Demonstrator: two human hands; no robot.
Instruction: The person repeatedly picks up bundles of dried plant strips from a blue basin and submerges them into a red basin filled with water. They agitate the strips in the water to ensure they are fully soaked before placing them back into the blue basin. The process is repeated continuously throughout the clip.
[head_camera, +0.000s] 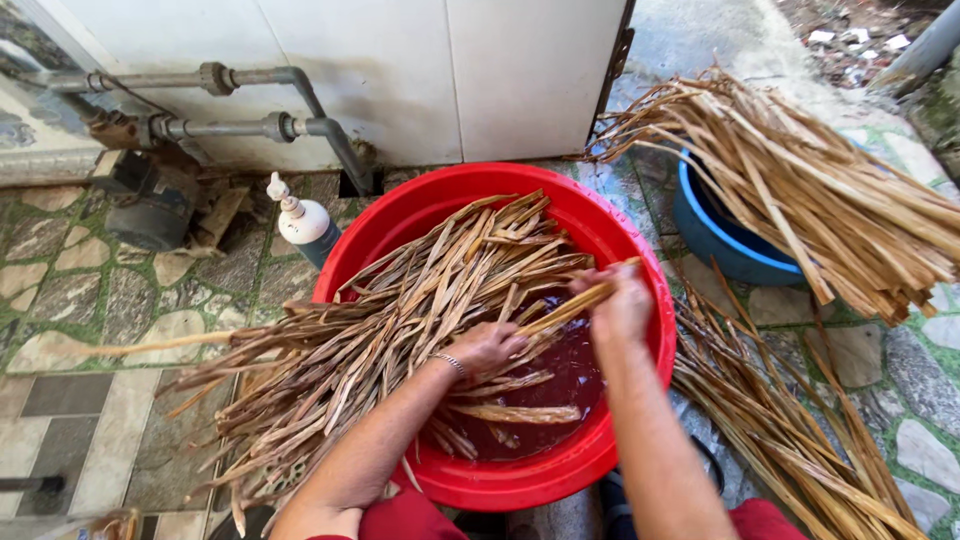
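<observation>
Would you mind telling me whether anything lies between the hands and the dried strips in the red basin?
Nothing visible does: the right hand already grips a strip, and the left hand rests on the strips in the red basin.

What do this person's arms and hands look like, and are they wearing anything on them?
Both forearms are bare, with no sleeves and no gloves. The left hand has a thin, pale beaded bracelet round its wrist. The right hand shows no ring, watch or band. Red clothing shows at the bottom edge, below the arms.
</observation>
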